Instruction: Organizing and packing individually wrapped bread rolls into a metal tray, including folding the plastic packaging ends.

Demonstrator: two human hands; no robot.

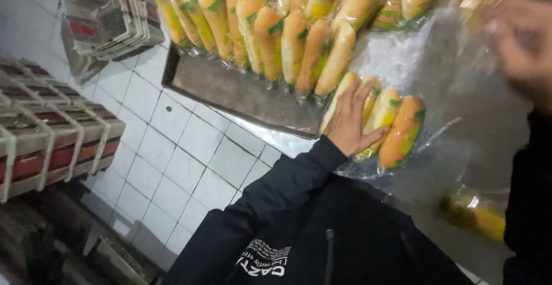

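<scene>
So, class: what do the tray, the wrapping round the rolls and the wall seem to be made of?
Tray: looks like dull grey metal, with a thin raised rim.
Wrapping: clear glossy plastic film, probably; it crinkles and the rolls show through it.
Wall: glazed white ceramic tiles, judging by the grid of dark joints.

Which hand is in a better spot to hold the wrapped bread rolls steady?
Probably the left hand: it lies flat on the golden, clear-wrapped bread rolls. The right hand is blurred, up beside the clear plastic bag.
</scene>
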